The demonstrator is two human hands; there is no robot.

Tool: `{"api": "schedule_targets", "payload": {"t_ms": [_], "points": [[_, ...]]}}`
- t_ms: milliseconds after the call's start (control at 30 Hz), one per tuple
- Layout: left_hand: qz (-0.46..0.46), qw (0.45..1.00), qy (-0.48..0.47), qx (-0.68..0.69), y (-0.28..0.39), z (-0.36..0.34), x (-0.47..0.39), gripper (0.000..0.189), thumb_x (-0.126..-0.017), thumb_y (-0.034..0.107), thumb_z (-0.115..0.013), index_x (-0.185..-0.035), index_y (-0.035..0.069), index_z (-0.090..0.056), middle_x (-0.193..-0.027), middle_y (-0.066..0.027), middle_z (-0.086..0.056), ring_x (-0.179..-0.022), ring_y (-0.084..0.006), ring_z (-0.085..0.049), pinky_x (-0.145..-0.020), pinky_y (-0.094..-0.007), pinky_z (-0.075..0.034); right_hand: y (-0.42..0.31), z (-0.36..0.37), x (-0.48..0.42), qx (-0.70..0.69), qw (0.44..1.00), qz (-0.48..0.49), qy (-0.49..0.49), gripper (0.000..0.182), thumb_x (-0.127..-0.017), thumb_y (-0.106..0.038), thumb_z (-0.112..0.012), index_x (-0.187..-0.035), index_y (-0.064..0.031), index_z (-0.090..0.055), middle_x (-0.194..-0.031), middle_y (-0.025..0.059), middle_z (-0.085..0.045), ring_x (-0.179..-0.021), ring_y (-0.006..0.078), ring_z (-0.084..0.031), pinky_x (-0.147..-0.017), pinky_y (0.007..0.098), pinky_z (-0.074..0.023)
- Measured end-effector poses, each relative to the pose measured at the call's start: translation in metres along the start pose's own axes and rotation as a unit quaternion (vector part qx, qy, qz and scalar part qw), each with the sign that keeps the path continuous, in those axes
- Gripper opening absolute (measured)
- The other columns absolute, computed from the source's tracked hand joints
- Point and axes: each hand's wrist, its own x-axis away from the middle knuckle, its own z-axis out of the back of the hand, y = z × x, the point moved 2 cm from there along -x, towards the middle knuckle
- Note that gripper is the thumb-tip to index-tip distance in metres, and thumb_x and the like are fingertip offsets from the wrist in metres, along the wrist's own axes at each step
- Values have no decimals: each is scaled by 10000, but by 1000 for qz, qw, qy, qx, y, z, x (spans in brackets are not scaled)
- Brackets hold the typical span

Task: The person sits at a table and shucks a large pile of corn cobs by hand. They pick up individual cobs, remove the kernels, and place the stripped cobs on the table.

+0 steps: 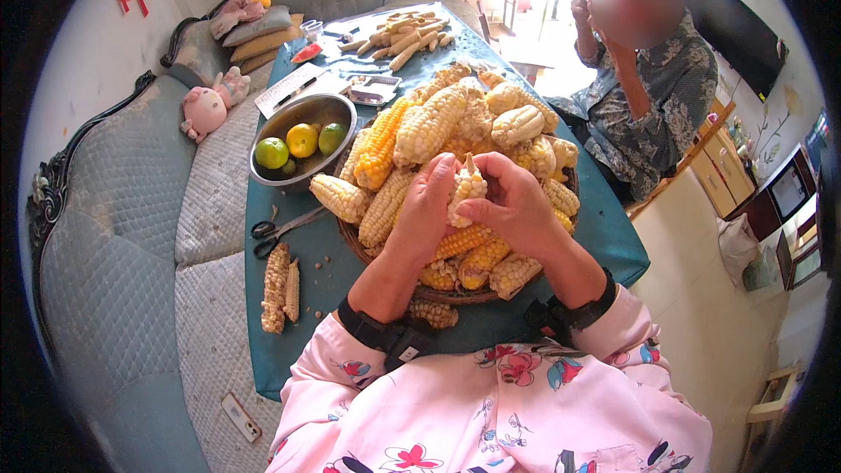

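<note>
Both my hands hold one pale dried corn cob (pixel 468 196) over a heaped basket, its narrow tip pointing away from me. My left hand (pixel 430 200) grips its left side, and my right hand (pixel 516 200) wraps the right side with the thumb across the kernels. Beneath and around them, yellow and whitish ears of corn (pixel 430 121) fill the round woven basket (pixel 453 295). Left of the basket, black-handled scissors (pixel 289 226) lie on the teal table cover. Nearer me rest two mostly bare cobs (pixel 276 289), with scattered kernels beside them. Another cob (pixel 433 314) lies against the basket's near edge.
A metal bowl (pixel 302 179) of citrus fruit stands at the left. Beyond are a notebook with a pen (pixel 297 90), a small tray (pixel 374 89), a watermelon slice (pixel 306 53) and piled bare cobs (pixel 410 39). Another person (pixel 647 98) sits at the right. A sofa (pixel 118 230) borders the left.
</note>
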Motion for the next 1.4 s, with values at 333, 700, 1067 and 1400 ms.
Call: {"api": "schedule_targets", "payload": {"t_ms": [333,700,1067,1400], "points": [[61,995,-11,83,2,-3,3,426,-849,545,-416,-892,126,-474,-672,47,-471,-545,-7,-425,-390,-150,-304,-4,1,-2,-67,997,-15,40,404,-657,-207,-754,-922,-17,-517,-740,-27,-518,-650,41,-466,-564,195,-415],[-31,998,-59,-4,-1,-1,1,306,-884,415,-452,-876,111,-478,-677,58,-426,-581,-15,-395,-478,-164,-323,-13,-4,-2,113,992,-24,46,512,-562,-370,-791,-777,-22,-482,-660,67,-467,-594,149,-448,-541,288,-402],[-46,997,23,-57,-6,4,-3,395,-900,465,-366,-879,93,-495,-741,2,-505,-618,-50,-467,-497,-183,-379,-22,-1,-3,163,983,18,77,462,-610,-355,-753,-763,-7,-490,-628,89,-484,-569,155,-458,-531,293,-404],[36,999,11,17,3,-5,1,299,-883,446,-398,-863,157,-469,-689,36,-474,-493,-32,-427,-352,-151,-296,-2,-1,-19,12,998,-4,67,373,-789,-346,-613,-764,-9,-454,-626,18,-439,-604,79,-390,-512,252,-369]]}}
